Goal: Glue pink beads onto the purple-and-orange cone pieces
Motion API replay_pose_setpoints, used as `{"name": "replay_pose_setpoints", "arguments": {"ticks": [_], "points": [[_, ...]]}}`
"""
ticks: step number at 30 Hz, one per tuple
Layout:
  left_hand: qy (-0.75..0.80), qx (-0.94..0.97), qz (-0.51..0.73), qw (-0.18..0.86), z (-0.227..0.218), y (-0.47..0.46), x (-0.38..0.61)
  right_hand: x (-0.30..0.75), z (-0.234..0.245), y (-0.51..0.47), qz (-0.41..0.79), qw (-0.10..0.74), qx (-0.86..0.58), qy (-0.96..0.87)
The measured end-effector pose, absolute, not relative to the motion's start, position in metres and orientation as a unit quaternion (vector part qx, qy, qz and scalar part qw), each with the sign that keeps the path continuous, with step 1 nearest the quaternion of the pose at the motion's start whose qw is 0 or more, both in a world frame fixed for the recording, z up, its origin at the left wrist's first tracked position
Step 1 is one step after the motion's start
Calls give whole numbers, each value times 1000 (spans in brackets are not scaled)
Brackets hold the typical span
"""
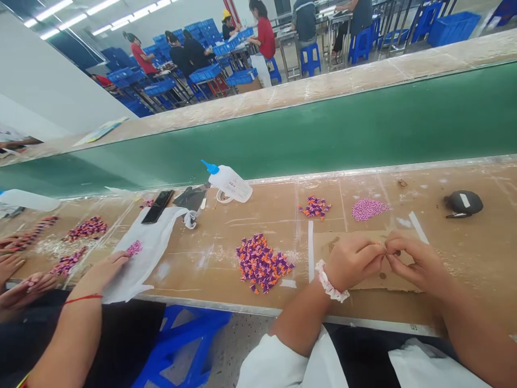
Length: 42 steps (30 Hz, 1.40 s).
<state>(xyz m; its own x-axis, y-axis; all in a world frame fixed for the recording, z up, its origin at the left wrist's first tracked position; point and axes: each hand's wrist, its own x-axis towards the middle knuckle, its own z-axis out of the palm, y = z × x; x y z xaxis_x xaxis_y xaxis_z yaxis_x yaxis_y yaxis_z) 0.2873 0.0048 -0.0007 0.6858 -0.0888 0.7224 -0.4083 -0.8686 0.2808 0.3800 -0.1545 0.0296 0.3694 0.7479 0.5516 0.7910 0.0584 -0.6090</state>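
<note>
Over the cardboard sheet [393, 281], both my hands are found closed in a pinch, fingertips meeting. My left hand [357, 260] has its fingers bent inward; my right hand [418, 264] has thumb and forefinger curled into a ring. What lies between the fingertips is too small and too covered for me to identify. Left of the sheet I record the larger heap [262, 264]: small angular pieces in purple and orange, many tapering, lying loose, overlapping and facing every way, with strays along its edges. Just beyond the sheet's left part sits the smaller heap [315, 207], of the same two colours, more thinly spread. Directly beyond the sheet lie the pink beads [367, 209], tiny and rounded, packed close in a flat patch that narrows toward the right; finer markings cannot be made out. A white strip [311, 250] runs along the sheet's left edge. Beyond the sheet, farther right, rests a black rounded object [464, 203] bearing a pale label; farther left stands a tilted white bottle [233, 184] with a blue nozzle.
</note>
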Motion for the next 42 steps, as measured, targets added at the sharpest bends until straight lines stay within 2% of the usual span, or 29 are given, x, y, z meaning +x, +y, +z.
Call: {"name": "replay_pose_setpoints", "arguments": {"ticks": [11, 24, 42], "points": [[-135, 876, 400, 231, 6, 6, 290, 380, 26, -152, -135, 432, -680, -577], [-129, 864, 388, 294, 9, 3, 289, 378, 30, -151, -92, 502, -671, -538], [-139, 877, 352, 296, 9, 6, 285, 377, 35, -150, -76, 479, -688, -539]]}}
